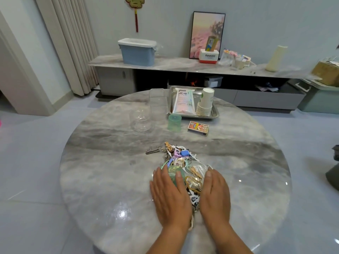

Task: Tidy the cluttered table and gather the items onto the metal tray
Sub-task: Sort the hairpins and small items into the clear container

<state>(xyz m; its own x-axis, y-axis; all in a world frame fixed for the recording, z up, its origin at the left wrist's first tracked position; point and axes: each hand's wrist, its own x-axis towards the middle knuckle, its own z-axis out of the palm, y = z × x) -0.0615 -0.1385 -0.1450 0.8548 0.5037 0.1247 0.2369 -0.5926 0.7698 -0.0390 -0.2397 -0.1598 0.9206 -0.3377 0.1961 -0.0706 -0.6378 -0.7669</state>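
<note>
Marble table (102, 162): left hand (170, 197) and right hand (215, 195), both flat and open, flank clutter pile (180, 162) near its front edge.

The surface (110, 162) was glossy grey marble; the tray (216, 115) shone as brushed metal, the cup stack (205, 103) matt paper, the tumbler (174, 122) translucent green plastic.

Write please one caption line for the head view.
Both hands, left and right, cup a pile of small clips on the marble table.
</note>
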